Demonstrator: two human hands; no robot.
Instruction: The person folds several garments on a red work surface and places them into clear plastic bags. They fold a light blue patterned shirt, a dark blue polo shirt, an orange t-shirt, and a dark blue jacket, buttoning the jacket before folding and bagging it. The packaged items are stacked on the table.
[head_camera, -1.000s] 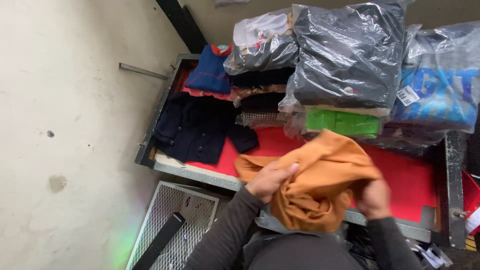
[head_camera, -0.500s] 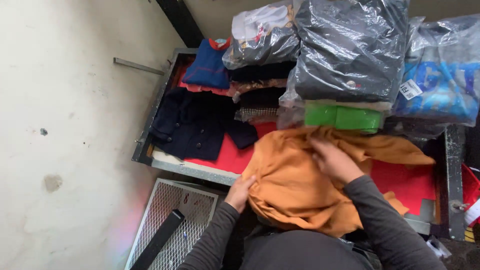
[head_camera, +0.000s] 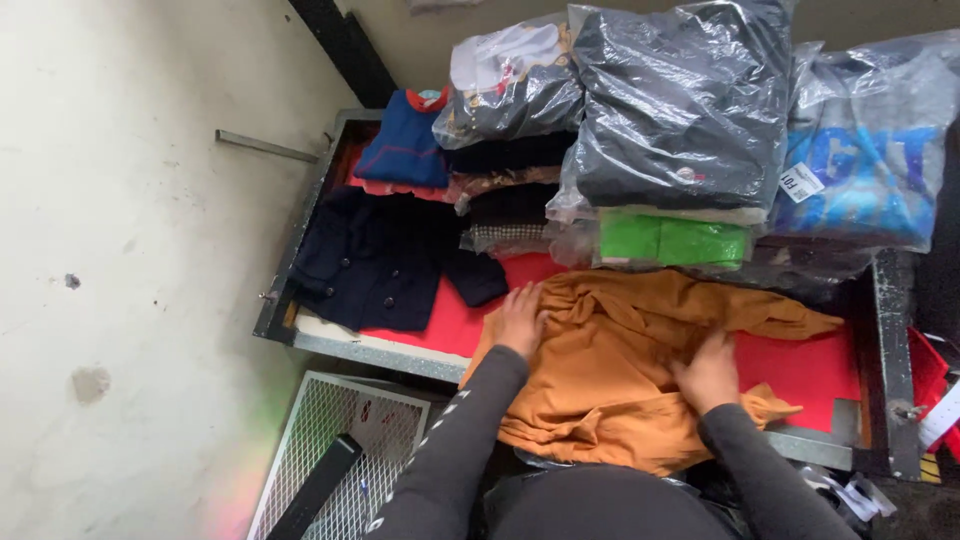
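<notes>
Here, both hands press flat on an orange garment (head_camera: 620, 370) spread over the red table top (head_camera: 800, 365). The left hand (head_camera: 521, 320), fingers extended and not gripping, rests palm-down on the garment's upper left edge; the right hand (head_camera: 708, 372), likewise open, lies on the cloth near its middle. Judged from the lie of the fabric, spreading is largely done but wrinkles remain and no fold is made; one sleeve trails beyond the right hand. Beyond the left hand lies a dark navy coat (head_camera: 375, 262); farther off stand a green folded item (head_camera: 672, 240) and stacked clothes in clear plastic bags (head_camera: 680, 110).
</notes>
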